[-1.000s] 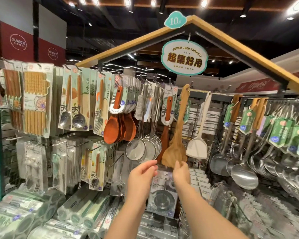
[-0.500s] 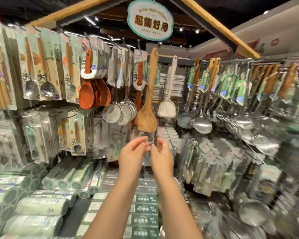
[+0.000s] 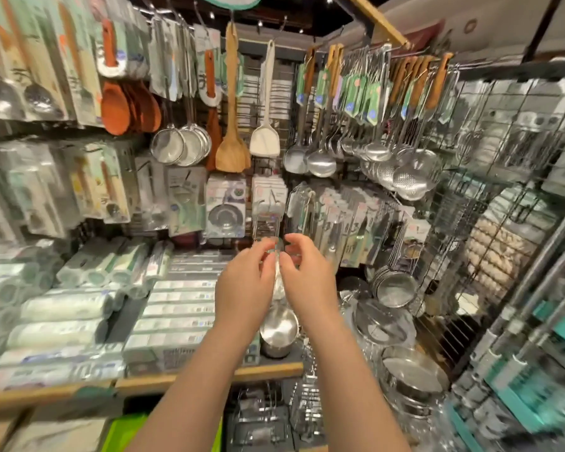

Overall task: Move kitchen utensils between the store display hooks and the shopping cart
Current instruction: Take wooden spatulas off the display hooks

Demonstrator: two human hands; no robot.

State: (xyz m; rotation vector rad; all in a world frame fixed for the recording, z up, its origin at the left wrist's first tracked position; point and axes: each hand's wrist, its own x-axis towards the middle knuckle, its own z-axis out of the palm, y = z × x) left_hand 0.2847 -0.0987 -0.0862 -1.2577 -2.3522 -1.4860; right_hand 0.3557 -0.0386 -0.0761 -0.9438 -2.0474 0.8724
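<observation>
- The left hand [image 3: 243, 288] and right hand [image 3: 309, 282] are reaching side by side at the centre of the frame, their fingers pinching the top of a steel scoop [image 3: 278, 324].
- The steel scoop's bowl is hanging just below the hands, well under the wooden spatula [image 3: 232, 151].

Shelf stock, lower left
Pale rolls [image 3: 62, 305] stacked beside flat boxes [image 3: 177, 308] on a wood-edged shelf [image 3: 268, 370]; green bin [image 3: 124, 432] below.

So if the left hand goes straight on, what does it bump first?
Probably the clear pack hanging just beyond the fingers of the left hand, below the white cards. Depth is blurry, so it may touch already.
</observation>
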